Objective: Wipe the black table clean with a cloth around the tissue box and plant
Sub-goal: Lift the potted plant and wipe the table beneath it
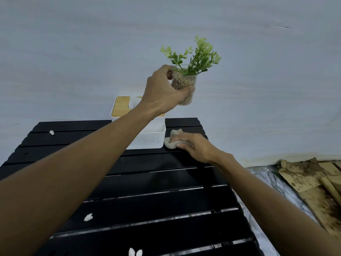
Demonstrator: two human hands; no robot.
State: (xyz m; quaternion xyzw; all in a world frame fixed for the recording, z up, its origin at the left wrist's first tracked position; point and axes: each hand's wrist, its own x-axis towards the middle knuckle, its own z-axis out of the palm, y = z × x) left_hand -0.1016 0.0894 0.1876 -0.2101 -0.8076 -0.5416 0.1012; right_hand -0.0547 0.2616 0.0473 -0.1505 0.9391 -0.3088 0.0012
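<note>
Your left hand (pixel 162 93) fingers clasp the clear glass pot of pebbles with green leafy plant (pixel 186 78), lifted at centre frame above the white tissue box with wooden lid (pixel 147 139). Your right hand (pixel 195 146) presses the crumpled beige cloth (pixel 171 141) onto the black slatted table (pixel 156 182), touching the box's right side. White scraps (pixel 88 217) lie lower left.
</note>
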